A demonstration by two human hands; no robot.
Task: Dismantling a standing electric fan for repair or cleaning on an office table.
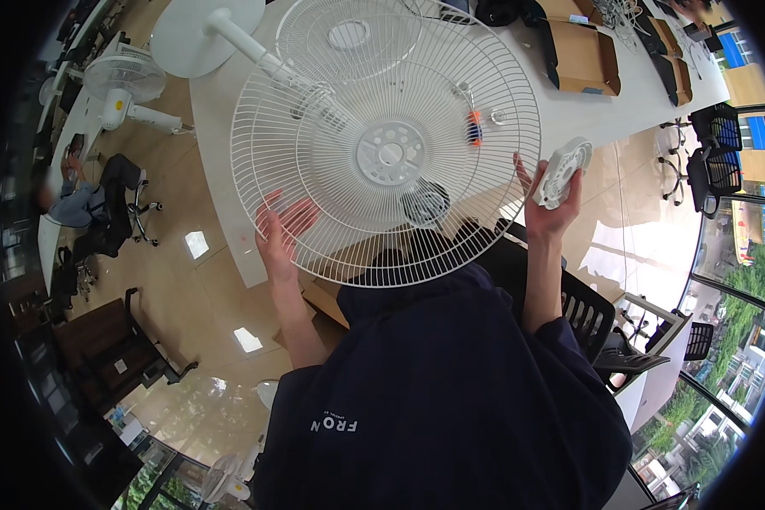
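A large round white wire fan guard (348, 229) with a disc at its centre is held up in front of me, over the near part of the table. My left hand (282, 231) grips its left rim, with the fingers showing through the wires. Beside the right rim, my right hand (554, 208) is closed around a white plastic part with a slotted face (563, 173). The fingertips of that hand come close to the rim; I cannot tell whether they touch it. Through the wires I see a screwdriver with an orange and dark handle (474, 127) on the table.
A white fan stand with a round base (204, 38) lies on the white table (221, 161), its pole partly behind the guard. Open cardboard boxes (582, 55) sit at the back right. Another fan (126, 81) and a seated person (81, 200) are at the left. A black chair (582, 306) stands beside me.
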